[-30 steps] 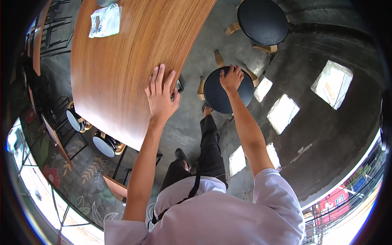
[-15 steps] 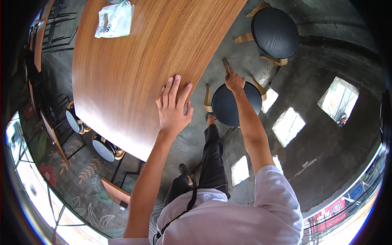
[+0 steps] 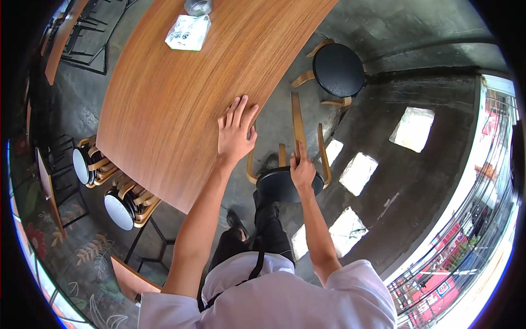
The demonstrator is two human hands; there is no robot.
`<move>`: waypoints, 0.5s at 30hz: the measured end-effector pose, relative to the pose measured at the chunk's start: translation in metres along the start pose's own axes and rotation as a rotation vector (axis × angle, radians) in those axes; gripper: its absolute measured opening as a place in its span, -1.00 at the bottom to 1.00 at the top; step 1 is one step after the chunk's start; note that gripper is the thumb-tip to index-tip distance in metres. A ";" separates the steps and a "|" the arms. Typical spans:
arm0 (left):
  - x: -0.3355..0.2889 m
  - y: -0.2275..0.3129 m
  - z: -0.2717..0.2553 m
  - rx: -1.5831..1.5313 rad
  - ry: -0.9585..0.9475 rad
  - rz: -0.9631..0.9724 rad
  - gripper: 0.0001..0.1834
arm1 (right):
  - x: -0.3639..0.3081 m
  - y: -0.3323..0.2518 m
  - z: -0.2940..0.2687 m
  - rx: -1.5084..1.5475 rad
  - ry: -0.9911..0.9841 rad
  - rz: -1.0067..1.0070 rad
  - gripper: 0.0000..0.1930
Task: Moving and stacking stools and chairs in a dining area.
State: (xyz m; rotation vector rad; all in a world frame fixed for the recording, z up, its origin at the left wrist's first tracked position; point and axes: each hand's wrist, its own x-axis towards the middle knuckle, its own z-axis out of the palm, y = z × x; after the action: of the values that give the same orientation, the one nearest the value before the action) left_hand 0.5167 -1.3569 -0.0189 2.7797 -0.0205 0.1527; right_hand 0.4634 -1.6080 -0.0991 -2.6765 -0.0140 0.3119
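Note:
Wooden legs point away from me on a tilted round stool with a black seat [image 3: 276,186]. My right hand [image 3: 302,171] is closed at the seat's far right edge, where one leg [image 3: 297,120] meets it; the forefinger lies along that leg. What the other fingers grip underneath is hidden. Flat on the brown wooden table [image 3: 181,109], near its right edge, rests my left hand [image 3: 235,134], with fingers stretched out and nothing in it.
A second black stool [image 3: 338,70] stands farther off at the right. On the table's far end lie a white plastic packet [image 3: 188,33] and a clear round container [image 3: 198,6]. Stacked stools [image 3: 123,205] stand beyond the table's left end. Bright light patches mark the right side.
The stool has tipped and come nearer to me with my right hand, so its legs now show more. My left hand stays on the table. The view has shifted.

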 end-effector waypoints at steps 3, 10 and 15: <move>-0.009 -0.009 -0.013 -0.082 0.011 -0.003 -0.32 | -0.054 -0.029 -0.045 0.137 0.068 0.094 -0.49; -0.042 -0.040 -0.048 -0.866 -0.214 -0.224 -0.46 | -0.193 -0.084 -0.148 0.368 0.385 0.086 -0.54; -0.227 -0.006 -0.104 -1.181 0.061 -0.354 -0.50 | -0.303 -0.117 -0.205 0.589 0.422 0.227 -0.55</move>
State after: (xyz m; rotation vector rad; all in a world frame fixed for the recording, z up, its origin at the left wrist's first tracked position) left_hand 0.2807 -1.3155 0.0512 1.5654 0.2947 0.0858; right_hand 0.2186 -1.6089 0.1964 -2.1045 0.4419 -0.1675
